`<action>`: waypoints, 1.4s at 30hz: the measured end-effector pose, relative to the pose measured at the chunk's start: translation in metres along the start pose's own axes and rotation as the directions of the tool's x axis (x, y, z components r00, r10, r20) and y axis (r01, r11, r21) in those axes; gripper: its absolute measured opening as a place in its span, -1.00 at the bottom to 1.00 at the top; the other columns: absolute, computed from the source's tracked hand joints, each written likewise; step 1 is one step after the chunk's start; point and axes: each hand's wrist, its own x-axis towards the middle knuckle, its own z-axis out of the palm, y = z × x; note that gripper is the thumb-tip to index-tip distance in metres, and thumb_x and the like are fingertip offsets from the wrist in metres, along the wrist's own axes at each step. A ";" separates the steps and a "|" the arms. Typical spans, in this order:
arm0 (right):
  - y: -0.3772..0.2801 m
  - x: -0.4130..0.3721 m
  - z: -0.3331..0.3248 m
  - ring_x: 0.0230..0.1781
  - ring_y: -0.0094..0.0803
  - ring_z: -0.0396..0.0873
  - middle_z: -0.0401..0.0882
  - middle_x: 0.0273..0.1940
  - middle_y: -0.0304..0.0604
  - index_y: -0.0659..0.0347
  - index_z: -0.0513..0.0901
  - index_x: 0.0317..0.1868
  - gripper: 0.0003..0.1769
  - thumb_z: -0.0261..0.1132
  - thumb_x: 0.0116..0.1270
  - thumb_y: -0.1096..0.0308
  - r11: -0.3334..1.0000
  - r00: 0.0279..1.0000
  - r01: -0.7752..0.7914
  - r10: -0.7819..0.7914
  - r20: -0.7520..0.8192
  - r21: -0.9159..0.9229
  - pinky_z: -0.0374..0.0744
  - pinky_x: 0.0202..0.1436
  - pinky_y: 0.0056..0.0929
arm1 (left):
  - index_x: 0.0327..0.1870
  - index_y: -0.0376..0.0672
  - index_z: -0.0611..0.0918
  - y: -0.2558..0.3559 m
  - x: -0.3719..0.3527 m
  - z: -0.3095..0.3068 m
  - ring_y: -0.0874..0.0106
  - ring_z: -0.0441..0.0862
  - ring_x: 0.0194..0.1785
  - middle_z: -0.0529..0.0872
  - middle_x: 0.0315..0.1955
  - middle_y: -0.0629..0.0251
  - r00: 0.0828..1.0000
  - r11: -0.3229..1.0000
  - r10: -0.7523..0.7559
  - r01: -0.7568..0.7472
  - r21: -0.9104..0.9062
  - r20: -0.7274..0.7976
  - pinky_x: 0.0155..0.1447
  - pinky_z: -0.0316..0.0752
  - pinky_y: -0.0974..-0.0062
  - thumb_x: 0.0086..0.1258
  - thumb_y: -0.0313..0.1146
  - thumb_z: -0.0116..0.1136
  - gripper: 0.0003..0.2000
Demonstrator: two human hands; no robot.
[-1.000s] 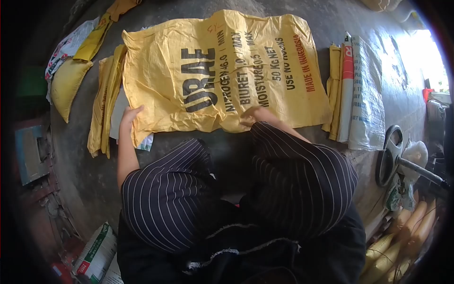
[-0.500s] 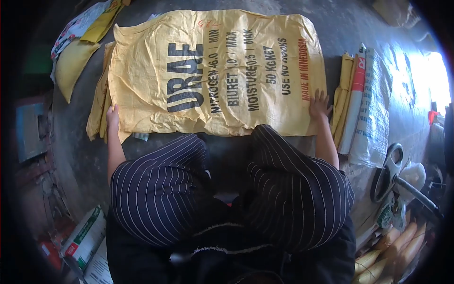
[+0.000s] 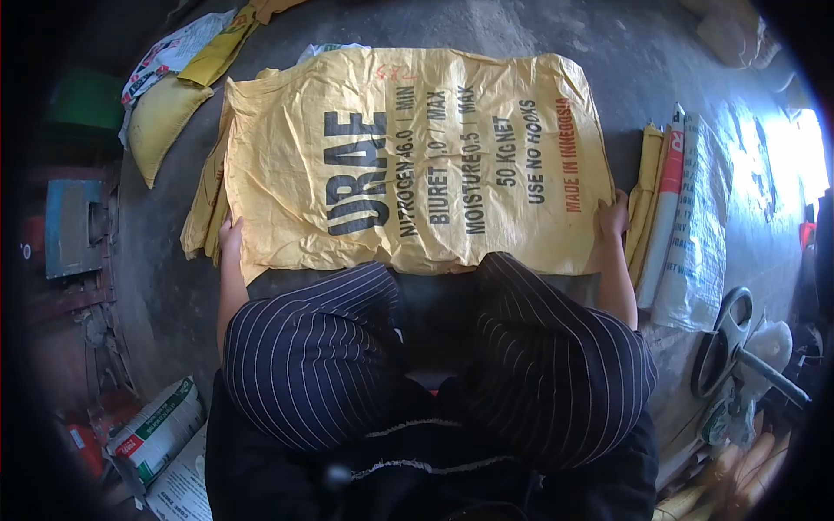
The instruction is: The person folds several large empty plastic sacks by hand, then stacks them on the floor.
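A yellow woven sack (image 3: 478, 165) with black and red print lies spread out in front of my crossed legs. At its left edge my left hand (image 3: 230, 236) grips the near corner, fingers closed on the fabric. My right hand (image 3: 613, 215) is at the sack's right edge, holding it with the fingers partly hidden by the sack. Folded yellow sacks (image 3: 201, 213) lie beneath and beside the left edge. Just right of my right hand are rolled yellow sacks (image 3: 645, 187).
A white and red roll (image 3: 667, 208) and a pale printed sack (image 3: 695, 234) lie on the right. Near them is a grey metal tool with a black ring (image 3: 738, 343). A filled yellow bag (image 3: 165, 126) is at upper left; printed bags (image 3: 156, 430) sit at lower left.
My right hand has gone from lying flat on the sack to holding its right edge. The view has shifted, so everything appears lower and slightly further right.
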 end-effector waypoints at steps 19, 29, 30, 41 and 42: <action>-0.422 -0.060 -0.263 -0.17 -0.30 0.62 0.65 -0.15 0.06 0.21 0.55 0.14 -0.52 0.12 0.36 0.08 0.622 0.645 0.759 -0.759 -0.093 0.193 0.49 0.00 -0.37 | 0.33 -0.26 0.22 0.113 -0.090 0.085 0.23 0.51 0.16 0.46 0.17 0.07 0.838 0.630 0.086 0.374 -0.681 0.539 0.23 0.45 0.29 0.37 -0.51 -0.04 -0.51; -0.473 -0.288 -0.043 -0.32 0.10 0.63 0.62 -0.35 0.22 0.21 0.43 0.16 -0.56 0.05 0.37 0.14 0.615 0.510 0.687 -0.787 0.346 0.387 0.58 -0.22 -0.01 | 0.32 -0.26 0.26 0.129 -0.115 0.114 0.21 0.48 0.19 0.47 0.16 0.04 0.797 0.637 0.159 0.367 -0.677 0.582 0.27 0.41 0.29 0.28 -0.61 -0.18 -0.49; -0.460 -0.302 -0.009 -0.28 0.09 0.62 0.62 -0.34 0.21 0.23 0.41 0.17 -0.56 0.04 0.38 0.17 0.563 0.426 0.728 -0.818 0.386 0.390 0.56 -0.19 0.00 | 0.31 -0.26 0.29 0.128 -0.116 0.116 0.23 0.50 0.16 0.49 0.13 0.05 0.790 0.641 0.137 0.388 -0.662 0.597 0.24 0.43 0.33 0.27 -0.60 -0.19 -0.50; -0.457 -0.328 0.024 -0.09 0.06 0.54 0.59 -0.13 0.16 0.18 0.49 0.13 -0.63 0.04 0.39 0.25 0.329 -0.096 0.618 -0.870 0.484 0.714 0.47 0.01 -0.09 | 0.13 -0.26 0.46 0.138 -0.126 0.108 0.44 0.57 -0.04 0.60 -0.03 0.26 0.892 0.857 0.026 0.213 -0.470 0.451 0.03 0.47 0.48 0.37 -0.20 0.14 -0.59; -0.462 -0.320 0.004 -0.06 0.03 0.54 0.59 -0.09 0.13 0.17 0.49 0.15 -0.62 0.06 0.39 0.22 0.306 -0.151 0.619 -0.857 0.492 0.724 0.46 0.05 -0.13 | 0.14 -0.27 0.46 0.139 -0.126 0.100 0.44 0.59 -0.07 0.62 -0.06 0.24 0.876 0.890 0.075 0.157 -0.428 0.477 0.01 0.48 0.47 0.31 -0.31 0.21 -0.59</action>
